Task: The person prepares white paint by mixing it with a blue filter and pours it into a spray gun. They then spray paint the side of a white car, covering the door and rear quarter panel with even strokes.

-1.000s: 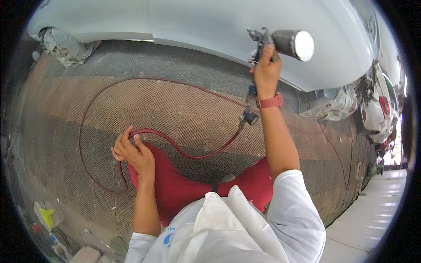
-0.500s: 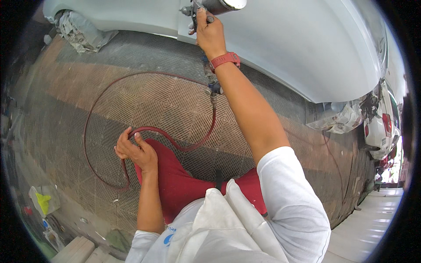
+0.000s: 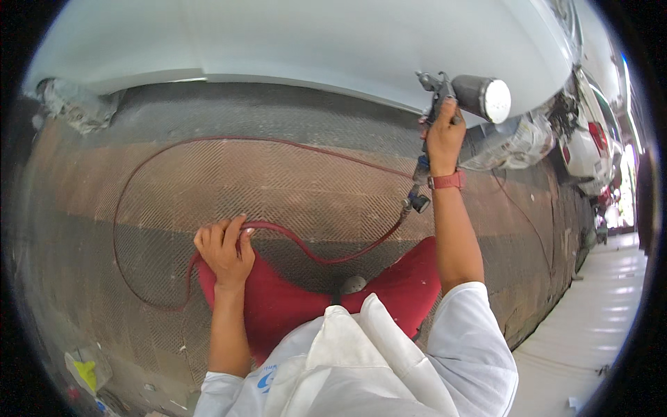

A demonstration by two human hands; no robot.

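Note:
My right hand (image 3: 445, 139) is wrapped round the grip of a spray gun (image 3: 439, 97), with a dark cup with a white end (image 3: 481, 97) on its side. The gun is beside the lower part of a pale car body panel (image 3: 299, 42). Below the grip hang a fitting with a small gauge (image 3: 419, 202) and a red air hose (image 3: 326, 260). At the left, near my knee, my left hand (image 3: 228, 254) is closed round a bend of that hose. From there the hose loops over the floor and back toward the gun.
Wrinkled plastic covers the wheels at the left (image 3: 80, 105) and right (image 3: 514, 142) of the panel. A white car (image 3: 587, 139) stands at the far right. Another thin hose (image 3: 524, 212) runs along the patterned floor (image 3: 229, 170). A bag with something yellow (image 3: 86, 372) lies lower left.
My right hand has carried the spray gun rightward and nearer to me along the panel, drawing the hose along. My left hand keeps the hose, slightly shifted right. The view has shifted too.

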